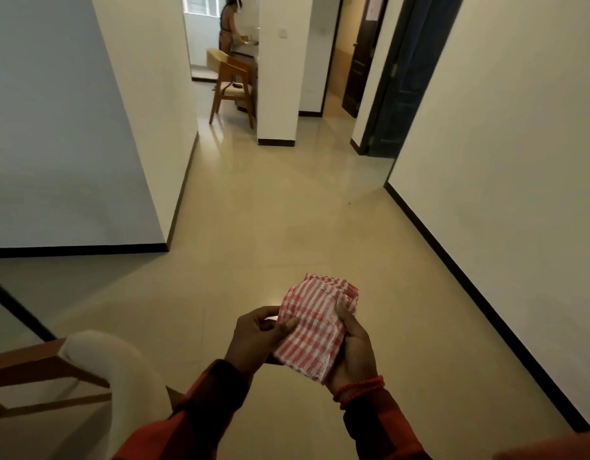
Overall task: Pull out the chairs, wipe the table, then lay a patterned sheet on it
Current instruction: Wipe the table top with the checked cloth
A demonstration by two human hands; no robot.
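Two hands: both are clamped on one folded red-and-white checked cloth (315,327), held in the air above the floor, near the bottom edge of the view.
Left hand (253,336): its thumb lies on top of the cloth's left edge, its fingers curl underneath, pinching the fold.
Right hand (351,351): it cups the cloth's right side from below, fingertips (341,308) wrapped over the upper right edge; a string of orange beads (360,388) circles the wrist above a red sleeve (383,426).
Cloth: it is folded into a thick packet, layers showing at the far end, touching nothing but the hands.
Near chair (38,376): wooden frame with a pale padded back, at the lower left corner of the view, just beside the left arm.
Table: not in view, so whether it has been wiped cannot be told.
Step in hand: judged as the last one, getting the patterned sheet ready to lay.
Next move: it calls for turning to the table, then letting the folds fall open, each hand keeping an edge so the sheet spreads flat.
Floor (287,227): pale glossy tiles running up a corridor.
Far chair (233,91): a second wooden one, at the corridor's far end.
Beyond: another person (228,28) stands at a counter.
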